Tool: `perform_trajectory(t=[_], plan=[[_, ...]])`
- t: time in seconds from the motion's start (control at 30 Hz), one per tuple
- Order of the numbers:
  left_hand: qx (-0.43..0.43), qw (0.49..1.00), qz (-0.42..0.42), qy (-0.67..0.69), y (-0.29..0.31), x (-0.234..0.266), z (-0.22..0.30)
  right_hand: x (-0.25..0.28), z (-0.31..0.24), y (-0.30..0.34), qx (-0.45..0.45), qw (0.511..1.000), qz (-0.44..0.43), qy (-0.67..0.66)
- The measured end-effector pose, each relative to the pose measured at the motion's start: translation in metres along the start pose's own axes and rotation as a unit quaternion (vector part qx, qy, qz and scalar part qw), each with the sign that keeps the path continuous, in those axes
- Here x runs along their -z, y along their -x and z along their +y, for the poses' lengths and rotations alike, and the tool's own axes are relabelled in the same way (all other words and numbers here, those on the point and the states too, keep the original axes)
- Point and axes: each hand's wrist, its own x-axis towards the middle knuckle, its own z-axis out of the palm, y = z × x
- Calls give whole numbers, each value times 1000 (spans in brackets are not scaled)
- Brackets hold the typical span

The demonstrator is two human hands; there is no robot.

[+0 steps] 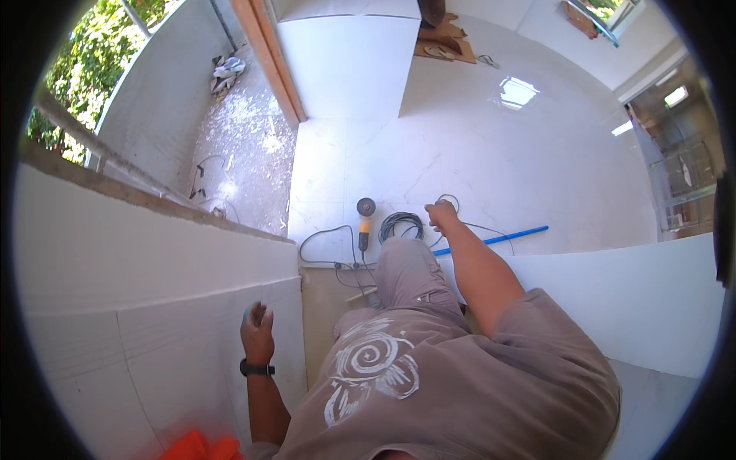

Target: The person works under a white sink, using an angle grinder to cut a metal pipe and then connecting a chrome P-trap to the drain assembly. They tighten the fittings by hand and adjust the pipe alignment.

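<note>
My right hand (441, 215) is closed over the tiled floor, with a thin loop of cable (452, 198) curving out beside its fingers. Just left of it lies a coil of dark cable (401, 228). Next to the coil, an angle grinder (365, 227) with a yellow-and-black body rests disc end away from me, its cord (307, 244) looping to the left. A blue pipe (498, 240) extends to the right under my right forearm. My left hand (257, 331), with a black watch at the wrist, hangs beside the white wall, fingers loosely bent and apart, nothing visible in it.
A white wall (153, 238) runs along my left. Ahead stands a white block-shaped cabinet or wall end (349, 69) beside an orange-brown door frame (270, 61). Debris litters the balcony floor (245, 130). Cardboard (452, 47) lies far off; something orange (201, 446) shows lower left.
</note>
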Motion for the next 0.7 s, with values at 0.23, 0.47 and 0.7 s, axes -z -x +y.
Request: perform_trajectory(t=[0.23, 0.47, 0.7], plan=[[54, 994, 86, 44, 14, -16, -5, 29, 111, -129, 45, 879, -111, 462], [140, 984, 107, 10, -113, -108, 81, 52, 173, -261, 191, 716, -289, 606], [-7, 968, -62, -243, -356, -184, 268, 81, 119, -310, -272, 939, -202, 62]])
